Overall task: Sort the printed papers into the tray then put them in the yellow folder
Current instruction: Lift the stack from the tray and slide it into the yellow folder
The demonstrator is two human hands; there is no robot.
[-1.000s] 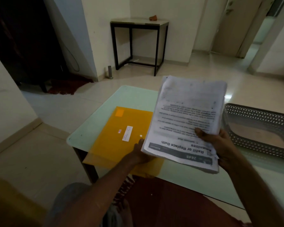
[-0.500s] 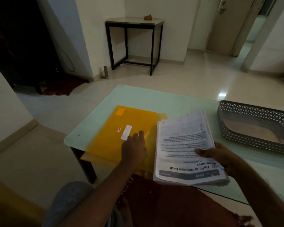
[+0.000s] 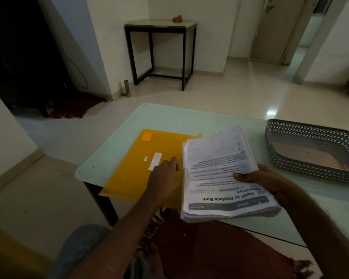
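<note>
Glass table [image 3: 169,119], right hand [image 3: 266,180] gripping papers [image 3: 216,170] (left hand [image 3: 165,176] on folder [image 3: 137,164])

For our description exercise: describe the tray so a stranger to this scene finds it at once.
Start at the pale glass table. At its far right, beyond the printed papers and yellow folder, sits the tray. It alone is dark, perforated and raised-walled.

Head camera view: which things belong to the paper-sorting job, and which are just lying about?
Job: printed papers, yellow folder, tray, right hand gripping the papers, left hand on the folder.
Lying about: side table, brown object on it, red rug.
</note>
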